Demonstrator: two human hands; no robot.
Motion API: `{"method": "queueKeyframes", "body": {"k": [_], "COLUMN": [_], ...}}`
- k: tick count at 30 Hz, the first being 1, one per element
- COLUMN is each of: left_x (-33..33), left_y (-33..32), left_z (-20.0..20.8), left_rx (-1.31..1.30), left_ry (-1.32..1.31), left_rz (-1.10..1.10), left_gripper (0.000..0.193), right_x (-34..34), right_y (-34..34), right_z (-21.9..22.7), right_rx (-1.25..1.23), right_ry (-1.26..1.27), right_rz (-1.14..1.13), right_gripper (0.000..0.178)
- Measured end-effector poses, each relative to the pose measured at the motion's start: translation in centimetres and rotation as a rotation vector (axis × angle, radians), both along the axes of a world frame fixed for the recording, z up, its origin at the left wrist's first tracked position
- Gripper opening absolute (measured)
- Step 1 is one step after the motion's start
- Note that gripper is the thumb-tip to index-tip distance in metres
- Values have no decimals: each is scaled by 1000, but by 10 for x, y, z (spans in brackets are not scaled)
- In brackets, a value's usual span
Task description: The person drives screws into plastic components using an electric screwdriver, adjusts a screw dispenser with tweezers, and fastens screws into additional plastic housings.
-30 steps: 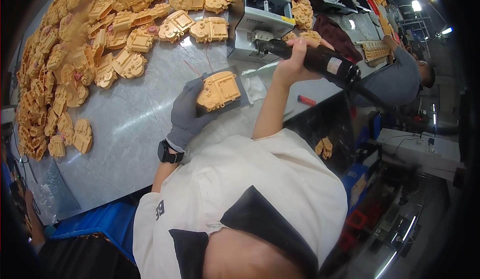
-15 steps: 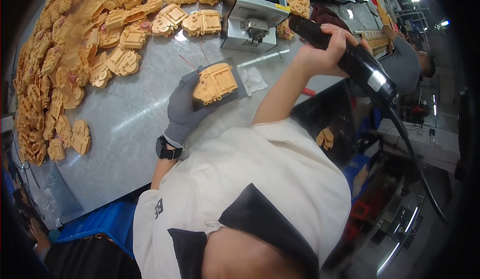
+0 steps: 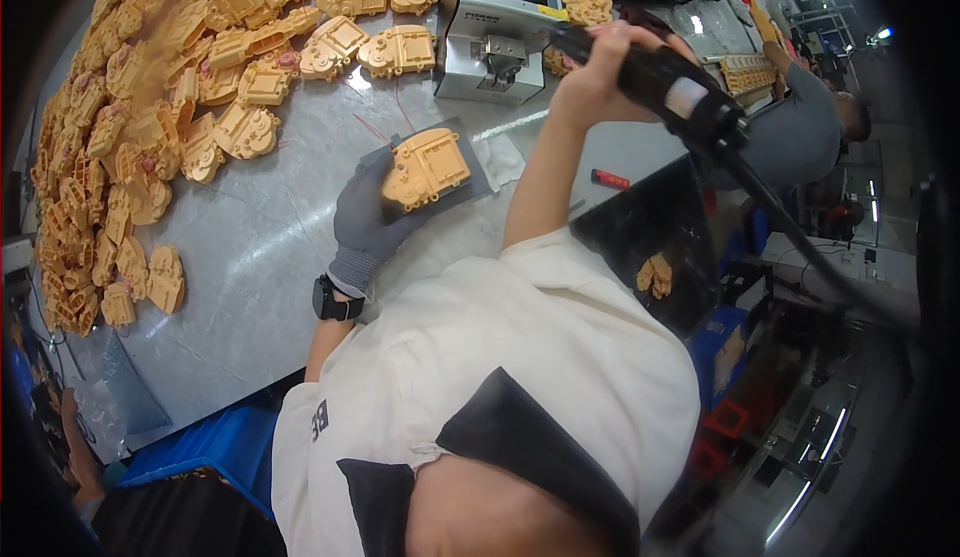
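My left hand, in a grey glove, closes around the near left side of a yellow-orange plastic housing. The housing lies on a dark flat block, and thin red wires run out from its far side. My bare right hand grips a black corded electric screwdriver, held up above the table. Its front end points left, beside a silver screw feeder; the bit is hard to make out there.
Heaped yellow housings cover the table's left and far side. A red cylinder lies right of the block, near a black tray with a few yellow pieces. A blue bin stands below the table edge. A co-worker is at far right.
My right hand has carried the screwdriver left, its front end now close to the screw feeder, and the cord has swung along. My left hand and the housing stay nearly still.
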State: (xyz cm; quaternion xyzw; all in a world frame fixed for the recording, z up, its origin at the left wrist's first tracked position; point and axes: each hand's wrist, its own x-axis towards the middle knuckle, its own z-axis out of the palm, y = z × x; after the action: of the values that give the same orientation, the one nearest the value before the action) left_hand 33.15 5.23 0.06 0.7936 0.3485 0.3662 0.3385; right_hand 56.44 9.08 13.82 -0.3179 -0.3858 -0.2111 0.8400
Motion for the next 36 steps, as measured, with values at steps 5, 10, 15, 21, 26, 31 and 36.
{"method": "queueKeyframes", "body": {"k": [5, 10, 15, 21, 26, 31, 36], "left_x": [-1, -3, 1, 3, -4, -2, -3], "left_y": [0, -2, -1, 3, 0, -1, -1], "left_z": [2, 8, 9, 7, 1, 3, 5], "left_rx": [-1, 6, 24, 29, 0, -12, -44], "left_ry": [16, 18, -24, -32, 63, 61, 65], "left_rz": [-4, 1, -4, -19, -2, -38, 6], "left_gripper": [75, 72, 72, 72, 74, 75, 73], "right_x": [1, -15, 2, -7, -6, -5, -11], "right_y": [-24, -25, 20, -4, -5, 13, -15], "right_z": [18, -7, -42, -21, -18, -49, -31], "right_rx": [64, -183, -410, -182, -207, -411, -507], "right_ry": [72, 150, 197, 170, 141, 142, 276], "right_rz": [180, 229, 229, 219, 311, 260, 424], "right_gripper": [46, 42, 42, 49, 47, 45, 40]}}
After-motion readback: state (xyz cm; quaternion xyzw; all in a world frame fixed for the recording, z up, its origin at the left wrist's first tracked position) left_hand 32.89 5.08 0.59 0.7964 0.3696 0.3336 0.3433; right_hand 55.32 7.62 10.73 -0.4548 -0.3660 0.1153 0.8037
